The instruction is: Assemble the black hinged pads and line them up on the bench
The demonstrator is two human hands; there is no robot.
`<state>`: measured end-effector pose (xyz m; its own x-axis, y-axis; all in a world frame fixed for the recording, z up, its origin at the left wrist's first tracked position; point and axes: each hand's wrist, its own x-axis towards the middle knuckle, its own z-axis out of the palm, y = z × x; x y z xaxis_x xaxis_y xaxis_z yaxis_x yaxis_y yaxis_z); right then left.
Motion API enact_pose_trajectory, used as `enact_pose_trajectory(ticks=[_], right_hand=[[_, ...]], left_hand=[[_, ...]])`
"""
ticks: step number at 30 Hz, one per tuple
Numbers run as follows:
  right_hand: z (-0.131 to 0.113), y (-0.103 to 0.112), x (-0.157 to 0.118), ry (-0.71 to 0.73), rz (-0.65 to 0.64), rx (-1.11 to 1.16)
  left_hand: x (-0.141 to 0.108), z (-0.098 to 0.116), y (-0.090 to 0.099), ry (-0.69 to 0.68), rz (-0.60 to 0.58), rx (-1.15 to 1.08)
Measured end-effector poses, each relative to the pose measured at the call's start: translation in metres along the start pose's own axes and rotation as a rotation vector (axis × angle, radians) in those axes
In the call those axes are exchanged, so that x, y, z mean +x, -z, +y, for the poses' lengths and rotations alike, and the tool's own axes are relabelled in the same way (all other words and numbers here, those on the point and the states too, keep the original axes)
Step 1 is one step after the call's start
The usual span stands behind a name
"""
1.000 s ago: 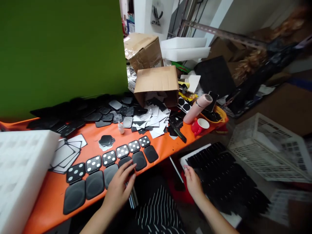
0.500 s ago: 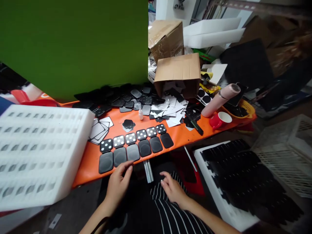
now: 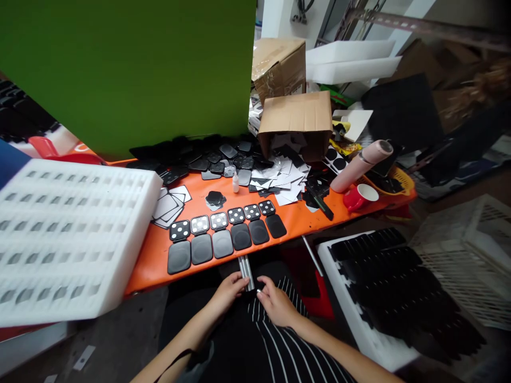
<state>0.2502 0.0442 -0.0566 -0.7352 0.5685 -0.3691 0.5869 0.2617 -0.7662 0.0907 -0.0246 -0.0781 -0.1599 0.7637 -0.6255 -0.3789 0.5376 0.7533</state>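
Observation:
My left hand is over my lap, thumb and fingers pinched together beside a silver metal bar that sticks out under the table edge. Close by on the right, my right hand has its thumb and forefinger drawn together. A small dark bit shows between the two hands, too small to name, and it blends with the dark clothing. Ahead of them, a row of several opened black hinged cases lies on the orange table. Their upper halves carry white dots; the lower halves are plain.
At left stands a slotted white foam block. Behind the row are a small white bottle, loose white cards and a cardboard box. A pink tumbler and red mug stand right, above a foam tray of black pieces.
My left hand has left the front edge of the case row and come down and right, close to my right hand. My right hand stays nearly in place. The view has shifted slightly.

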Motion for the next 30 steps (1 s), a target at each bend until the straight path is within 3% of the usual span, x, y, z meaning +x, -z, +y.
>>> enact_pose_trajectory(ticks=[8,18,23,30], right_hand=[[-0.006,-0.003,0.002,0.021,-0.008,-0.044],[-0.004,-0.005,0.005,-0.074,-0.047,0.084],[-0.01,-0.004,0.011,-0.02,-0.018,0.208],[-0.017,-0.005,0.023,0.054,0.0,0.088]], left_hand=[[-0.001,-0.001,-0.001,-0.012,-0.026,-0.065],[-0.001,-0.004,-0.001,-0.023,-0.008,-0.06],[0.0,-0.003,-0.004,-0.039,0.007,-0.032],[0.008,-0.01,-0.006,-0.126,0.078,0.072]])
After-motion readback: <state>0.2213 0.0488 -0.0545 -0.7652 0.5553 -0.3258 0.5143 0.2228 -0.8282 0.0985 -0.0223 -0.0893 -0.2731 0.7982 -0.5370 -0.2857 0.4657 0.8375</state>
